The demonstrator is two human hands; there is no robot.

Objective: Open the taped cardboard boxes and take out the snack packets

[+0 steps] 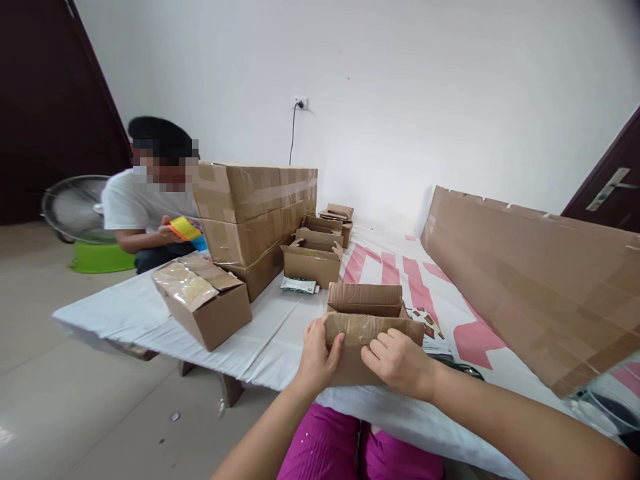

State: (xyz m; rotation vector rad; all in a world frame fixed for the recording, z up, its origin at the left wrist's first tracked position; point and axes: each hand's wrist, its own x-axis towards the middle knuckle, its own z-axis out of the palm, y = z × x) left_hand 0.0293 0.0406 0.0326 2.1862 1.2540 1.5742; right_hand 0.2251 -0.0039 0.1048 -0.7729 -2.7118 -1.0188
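Note:
A small brown cardboard box (367,313) stands at the near edge of the low table (260,347), its back flap up. My left hand (317,357) grips the box's near left corner, thumb on the front flap. Over the near flap rests my right hand (397,360), fingers curled and pressing it down. Both hands are closed on the box.
Another small box (205,300) lies at the left with a taped flap. Big taped cartons (255,213) are stacked behind it, several open small boxes (313,257) beside them. A flat cardboard sheet (540,273) leans at the right. A person (145,200) sits beyond the table holding coloured items.

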